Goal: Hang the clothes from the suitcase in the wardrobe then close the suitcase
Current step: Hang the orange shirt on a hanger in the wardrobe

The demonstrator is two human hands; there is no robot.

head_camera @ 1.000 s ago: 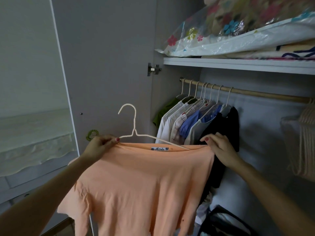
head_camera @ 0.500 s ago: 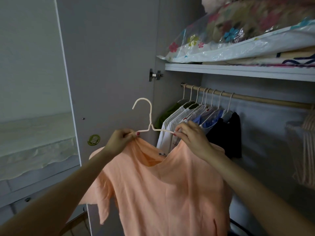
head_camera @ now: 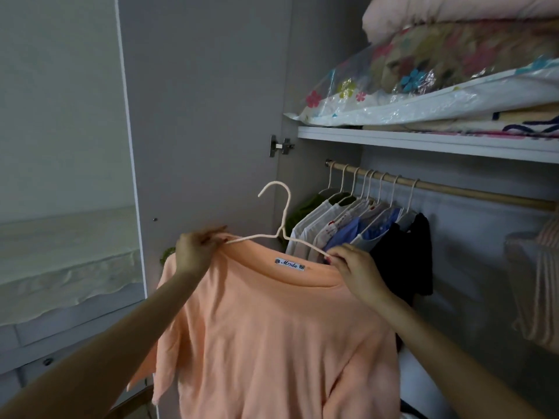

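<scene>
1. Hanger (head_camera: 281, 219) sits in the neck of the peach shirt (head_camera: 272, 328), its two arms running left to right between the hands and its hook standing up above the collar, open side to the left.
2. The left hand (head_camera: 193, 255) pinches the shirt's left shoulder, fingers curled round the cloth and the tip of the wire there.
3. The right hand (head_camera: 357, 270) pinches the other end of the wire at the collar edge, fingers bent tight (the thumb is hidden behind them).
4. The rod (head_camera: 447, 189) lies up and to the right of the hook, running from the wardrobe's left wall toward its right edge under the shelf (head_camera: 423, 143).
5. Hung clothes (head_camera: 363, 225) crowd the rod's left end; bare wood shows just right of the black garment (head_camera: 408, 252).
6. The right hand is nearer that bare stretch, so I judge the hook must rise, travel right, and drop over the rod there.
7. The suitcase is out of view.
</scene>
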